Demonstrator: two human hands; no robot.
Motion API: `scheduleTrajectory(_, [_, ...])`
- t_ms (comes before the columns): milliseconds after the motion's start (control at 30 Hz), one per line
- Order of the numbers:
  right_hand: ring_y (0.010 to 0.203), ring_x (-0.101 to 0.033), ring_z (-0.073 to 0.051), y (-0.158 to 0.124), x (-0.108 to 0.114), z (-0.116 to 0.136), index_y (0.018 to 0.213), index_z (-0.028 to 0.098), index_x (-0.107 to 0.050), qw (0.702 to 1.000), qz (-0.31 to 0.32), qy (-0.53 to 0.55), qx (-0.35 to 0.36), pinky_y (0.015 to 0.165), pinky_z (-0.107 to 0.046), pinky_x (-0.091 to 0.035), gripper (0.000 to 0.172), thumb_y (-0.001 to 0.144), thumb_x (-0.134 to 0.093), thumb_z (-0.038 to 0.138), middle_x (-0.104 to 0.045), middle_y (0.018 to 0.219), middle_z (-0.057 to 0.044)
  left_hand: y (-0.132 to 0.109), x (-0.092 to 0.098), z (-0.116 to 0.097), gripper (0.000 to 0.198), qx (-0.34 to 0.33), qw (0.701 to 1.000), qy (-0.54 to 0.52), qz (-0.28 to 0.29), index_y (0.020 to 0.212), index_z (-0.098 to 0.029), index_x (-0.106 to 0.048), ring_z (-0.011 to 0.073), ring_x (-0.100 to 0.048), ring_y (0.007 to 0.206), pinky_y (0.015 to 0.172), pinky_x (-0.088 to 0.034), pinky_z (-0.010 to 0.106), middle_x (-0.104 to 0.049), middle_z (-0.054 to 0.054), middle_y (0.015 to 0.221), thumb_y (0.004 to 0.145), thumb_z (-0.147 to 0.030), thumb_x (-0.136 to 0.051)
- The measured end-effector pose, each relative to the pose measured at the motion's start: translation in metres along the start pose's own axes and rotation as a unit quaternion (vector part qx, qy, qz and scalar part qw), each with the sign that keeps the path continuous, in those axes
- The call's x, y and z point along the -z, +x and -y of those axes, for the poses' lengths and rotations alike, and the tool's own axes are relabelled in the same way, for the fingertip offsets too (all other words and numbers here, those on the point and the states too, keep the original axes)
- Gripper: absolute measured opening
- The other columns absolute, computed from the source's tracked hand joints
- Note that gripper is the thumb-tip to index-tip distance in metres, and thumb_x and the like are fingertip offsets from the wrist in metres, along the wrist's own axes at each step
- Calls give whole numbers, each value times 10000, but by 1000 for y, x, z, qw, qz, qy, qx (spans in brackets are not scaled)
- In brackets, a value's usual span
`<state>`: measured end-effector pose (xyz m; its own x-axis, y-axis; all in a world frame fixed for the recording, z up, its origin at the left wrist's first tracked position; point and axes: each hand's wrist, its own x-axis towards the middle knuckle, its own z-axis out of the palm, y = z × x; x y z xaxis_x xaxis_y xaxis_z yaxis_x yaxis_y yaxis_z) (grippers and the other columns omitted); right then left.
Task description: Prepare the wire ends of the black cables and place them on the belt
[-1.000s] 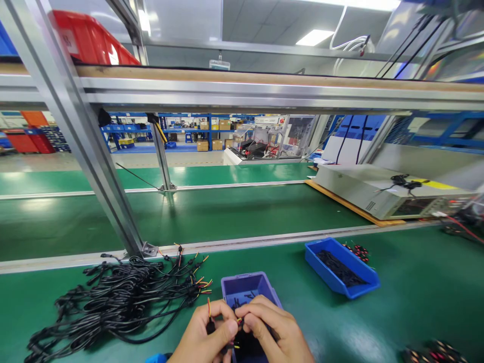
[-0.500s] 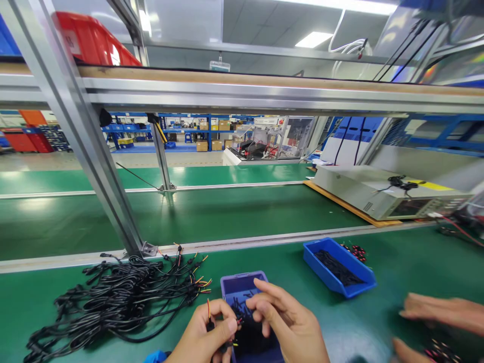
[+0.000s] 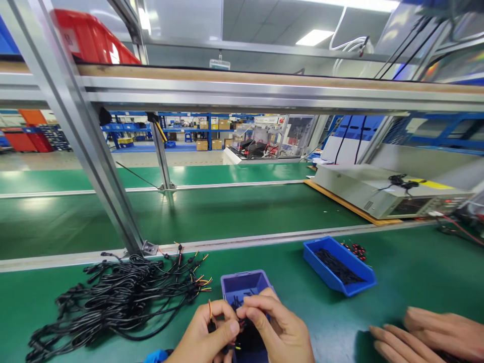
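Observation:
My left hand [image 3: 212, 333] is closed around a black cable [image 3: 212, 326] whose thin red and yellow wire ends stick out above and below the fingers. Close beside it, my right hand [image 3: 282, 330] pinches thumb and forefinger together at the left fingertips; what is between them is too small and covered to make out. Under both hands stands a purple-blue bin [image 3: 245, 277] with short black tube pieces [image 3: 237, 302] inside. My hands hide much of its front part. To the left lies a heap of black cables [image 3: 124, 297] with bare coloured wire ends.
A blue bin [image 3: 365, 288] of black pieces stands to the right, small red-and-black parts [image 3: 355, 250] behind it. A co-worker's hands [image 3: 423, 333] are at the lower right. A metal post [image 3: 102, 161] rises behind the cables; a grey instrument [image 3: 378, 189] sits farther back.
My right hand has moved left and its fingers have closed to meet my left fingertips. The co-worker's hands have come together and shifted left, covering the small parts beneath them.

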<state>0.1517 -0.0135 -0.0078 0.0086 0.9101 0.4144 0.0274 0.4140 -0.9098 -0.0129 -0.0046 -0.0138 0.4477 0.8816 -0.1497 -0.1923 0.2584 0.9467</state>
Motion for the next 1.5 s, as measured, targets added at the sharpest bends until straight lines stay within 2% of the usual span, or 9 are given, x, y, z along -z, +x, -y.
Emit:
scheduleTrajectory(433, [771, -710, -168, -1, 1, -3, 1067, 351, -740, 986, 26, -103, 130, 682, -218, -574, 276, 916, -638, 144, -776, 872, 3, 1, 1, 4, 530, -7, 1000, -24, -2, 745, -190, -527, 55, -459, 355, 364, -219, 142, -503, -87, 459, 697, -667, -754])
scheduleTrajectory(600, [714, -675, -156, 1, 3, 1, 1167, 314, -697, 994, 54, -83, 48, 639, -220, -557, 283, 911, -620, 219, -704, 977, -35, 3, 3, 8, 533, -6, 999, -36, -4, 760, -181, -550, 55, -455, 364, 381, -237, 147, -519, -81, 438, 684, -661, -766])
scheduleTrajectory(733, [655, -609, -141, 5, 6, -1, 903, 245, -751, 987, 131, -92, -9, 596, -204, -491, 109, 893, -643, 243, -637, 786, -16, 5, 6, 12, 469, -1, 996, -90, 18, 785, -186, -551, 58, -482, 389, 385, -241, 148, -550, -70, 504, 726, -591, -781])
scheduleTrajectory(867, [731, -630, -163, 3, 1, -9, 874, 237, -759, 989, 122, -17, -76, 663, -236, -501, 166, 902, -664, 370, -619, 795, -24, 5, 8, 15, 381, -55, 985, -161, 37, 822, -206, -540, 69, -572, 464, 403, -267, 145, -586, -55, 682, 758, -478, -799])
scheduleTrajectory(1033, [629, -669, -162, 4, -1, -15, 905, 223, -740, 958, 198, 120, -170, 621, -293, -535, 349, 822, -715, 561, -601, 870, -22, 4, 10, 16, 311, -78, 983, -160, 50, 855, -209, -531, 62, -574, 488, 436, -304, 148, -570, -50, 719, 812, -395, -776])
scheduleTrajectory(1133, [707, -663, -196, 13, 13, -7, 1047, 217, -715, 972, 180, 9, -150, 645, -298, -523, 407, 835, -679, 562, -645, 835, -34, 4, 9, 13, 294, -83, 978, -179, 64, 862, -206, -542, 69, -587, 507, 433, -314, 154, -596, -33, 767, 818, -390, -767])
scheduleTrajectory(1200, [791, -651, -211, 18, 22, -2, 1087, 224, -709, 968, 159, -161, -110, 722, -312, -507, 267, 910, -604, 394, -687, 848, -46, 5, 9, 9, 291, -85, 972, -207, 74, 853, -203, -562, 86, -607, 534, 435, -348, 166, -605, -31, 780, 802, -395, -774])
scheduleTrajectory(1367, [758, -627, -232, 14, 10, -17, 690, 229, -710, 823, 238, -512, 66, 715, -318, -449, 149, 697, -730, 81, -725, 741, -22, 7, 6, 8, 310, -78, 965, -241, 72, 779, -193, -561, 112, -638, 543, 402, -373, 190, -620, -27, 781, 816, -437, -750])
scheduleTrajectory(1500, [681, -611, -207, 6, -2, -33, 610, 216, -654, 807, 229, -537, 91, 677, -306, -427, 256, 728, -659, -11, -694, 658, -13, 8, 3, 14, 362, -44, 977, -205, 45, 771, -173, -564, 91, -616, 482, 404, -323, 154, -595, -39, 658, 809, -470, -767])
